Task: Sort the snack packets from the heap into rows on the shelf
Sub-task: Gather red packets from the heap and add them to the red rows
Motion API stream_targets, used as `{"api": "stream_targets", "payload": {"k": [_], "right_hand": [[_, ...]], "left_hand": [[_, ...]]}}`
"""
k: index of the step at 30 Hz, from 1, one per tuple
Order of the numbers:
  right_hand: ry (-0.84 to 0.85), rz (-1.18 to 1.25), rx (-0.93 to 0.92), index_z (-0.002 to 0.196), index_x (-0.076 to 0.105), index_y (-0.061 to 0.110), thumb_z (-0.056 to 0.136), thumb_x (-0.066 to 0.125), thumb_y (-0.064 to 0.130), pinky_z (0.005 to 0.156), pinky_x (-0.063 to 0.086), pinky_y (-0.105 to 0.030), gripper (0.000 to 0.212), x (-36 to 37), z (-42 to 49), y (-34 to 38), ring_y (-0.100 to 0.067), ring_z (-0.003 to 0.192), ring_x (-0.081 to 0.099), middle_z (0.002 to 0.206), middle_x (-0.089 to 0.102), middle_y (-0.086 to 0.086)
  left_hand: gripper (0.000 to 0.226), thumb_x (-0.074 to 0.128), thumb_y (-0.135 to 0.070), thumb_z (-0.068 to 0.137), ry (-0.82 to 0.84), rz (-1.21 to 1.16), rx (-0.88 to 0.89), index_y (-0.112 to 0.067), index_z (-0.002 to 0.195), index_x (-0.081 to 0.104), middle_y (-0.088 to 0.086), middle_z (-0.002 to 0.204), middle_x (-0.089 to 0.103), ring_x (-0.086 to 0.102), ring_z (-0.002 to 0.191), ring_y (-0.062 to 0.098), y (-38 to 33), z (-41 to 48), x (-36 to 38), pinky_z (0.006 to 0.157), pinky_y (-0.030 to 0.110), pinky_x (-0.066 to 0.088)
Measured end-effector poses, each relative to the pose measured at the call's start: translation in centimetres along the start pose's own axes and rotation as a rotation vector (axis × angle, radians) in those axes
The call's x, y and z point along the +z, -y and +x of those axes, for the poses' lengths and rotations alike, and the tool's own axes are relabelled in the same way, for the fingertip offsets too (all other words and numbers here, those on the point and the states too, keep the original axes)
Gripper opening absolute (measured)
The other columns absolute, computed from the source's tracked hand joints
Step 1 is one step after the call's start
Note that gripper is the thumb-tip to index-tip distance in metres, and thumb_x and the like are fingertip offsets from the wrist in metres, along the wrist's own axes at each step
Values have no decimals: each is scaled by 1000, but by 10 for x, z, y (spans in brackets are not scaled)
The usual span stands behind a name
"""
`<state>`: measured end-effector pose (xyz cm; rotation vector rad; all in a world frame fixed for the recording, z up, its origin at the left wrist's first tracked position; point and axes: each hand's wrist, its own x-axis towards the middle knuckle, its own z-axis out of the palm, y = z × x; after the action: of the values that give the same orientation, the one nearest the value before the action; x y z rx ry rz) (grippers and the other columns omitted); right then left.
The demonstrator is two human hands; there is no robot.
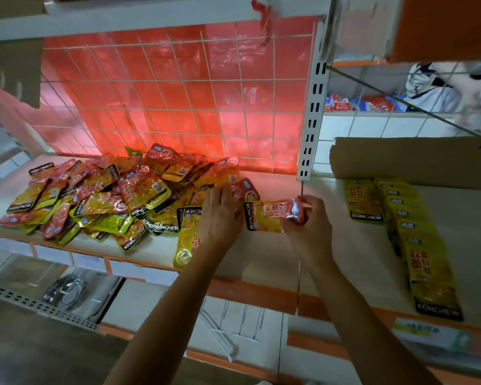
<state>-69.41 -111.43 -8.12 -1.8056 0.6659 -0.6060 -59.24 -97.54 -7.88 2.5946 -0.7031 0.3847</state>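
the shelf (264, 251) runs both ways from the slotted white post (311, 120), which stands at its back. left of the post lies the heap (95, 198), a loose spread of red and yellow packets lying over one another. right of the post lie the rows (417, 240), yellow packets overlapped like tiles from back to front.

just left of the post and in front of it, the left hand (220, 215) lies with straight, slightly spread fingers on the heap's near edge. the right hand (308, 220), in front of the post, curls its fingers round the red end of one packet (270, 215), held lying sideways just above the board.

likely trouble: a yellow packet (186, 245) left of the post already hangs over the shelf's front edge, and a drag of the left hand could tip it off. the foil looks slippery, so pulling one may slide its neighbours. the held packet shows red and the rows look all yellow, so it may belong in a fresh row; the blur leaves that unsure.

behind the heap, left of the post, a white wire grid (178, 93) backs onto red film. right of the post a cardboard sheet (414, 159) leans behind the rows, crowding their back end. the post itself stands on the path between heap and rows.
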Motion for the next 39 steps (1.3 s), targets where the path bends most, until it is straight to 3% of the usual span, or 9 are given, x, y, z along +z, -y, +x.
{"api": "stream_targets", "payload": {"k": [4, 8, 11, 14, 17, 23, 31, 36, 39], "right_hand": [[-85, 424, 126, 97, 62, 21, 78, 72, 5, 72, 54, -34, 27, -30, 13, 4, -18, 91, 64, 99, 67, -1], [-85, 751, 189, 95, 62, 19, 85, 67, 7, 60, 54, -25, 16, -65, 18, 12, -6, 80, 69, 84, 72, 8], [-152, 769, 201, 92, 66, 13, 88, 63, 10, 69, 57, -34, 5, -95, 17, 13, -17, 76, 67, 83, 70, -3], [-245, 757, 238, 86, 66, 14, 90, 64, 17, 69, 57, -39, 5, -130, 14, 9, -21, 72, 67, 81, 70, -7], [-305, 734, 257, 88, 63, 16, 90, 64, 23, 54, 56, -30, 7, -170, 9, -3, -16, 66, 69, 77, 72, -3], [-283, 717, 341, 104, 64, 10, 91, 62, 20, 66, 58, -38, 17, -270, -8, -33, -22, 74, 71, 93, 72, -12], [-229, 634, 286, 119, 57, -5, 84, 46, -15, 90, 49, -55, 38, -405, -32, -71, -41, 96, 62, 105, 62, -26], [-284, 548, 326, 121, 59, 1, 87, 49, -9, 87, 53, -53, 37, -462, -27, -93, -41, 98, 65, 111, 65, -25], [-371, 569, 395, 128, 52, 7, 91, 56, 2, 77, 57, -45, 38, -484, -12, -110, -33, 93, 67, 114, 65, -18]], "left_hand": [[62, 74, -10, 70, -65, -165, -2, 0, 128, 52, 24, 119, 52, 53, 104, 45, -30, 7, 7, 77, 49, 46], [63, 80, -16, 70, -66, -388, -28, -3, 125, 53, 21, 116, 57, 56, 102, 39, -71, 16, 11, 75, 40, 44], [52, 77, -22, 77, -6, -630, -74, -11, 124, 56, 7, 107, 68, 63, 96, 25, -110, 20, 15, 79, 27, 46], [42, 69, -25, 85, 83, -715, -58, -19, 124, 57, -9, 99, 65, 58, 83, 6, -152, 19, 21, 66, 2, 38], [31, 66, -27, 88, 156, -749, -30, -21, 118, 60, -11, 97, 64, 57, 83, 6, -196, 8, 31, 71, 14, 42], [17, 61, -23, 91, 280, -893, 5, -22, 108, 62, -10, 97, 67, 64, 90, 10, -295, -28, 53, 83, 37, 55], [40, 59, -18, 93, 355, -1002, 13, -21, 132, 53, -9, 112, 63, 61, 97, 2, -428, -83, 95, 80, 19, 53], [63, 63, -24, 92, 464, -1077, -18, -31, 145, 31, -4, 115, 57, 61, 88, 3, -488, -99, 112, 57, 6, 48], [48, 62, -26, 92, 453, -973, 57, -31, 137, 45, -1, 125, 58, 60, 99, 6, -513, -91, 124, 66, 9, 49]]}}
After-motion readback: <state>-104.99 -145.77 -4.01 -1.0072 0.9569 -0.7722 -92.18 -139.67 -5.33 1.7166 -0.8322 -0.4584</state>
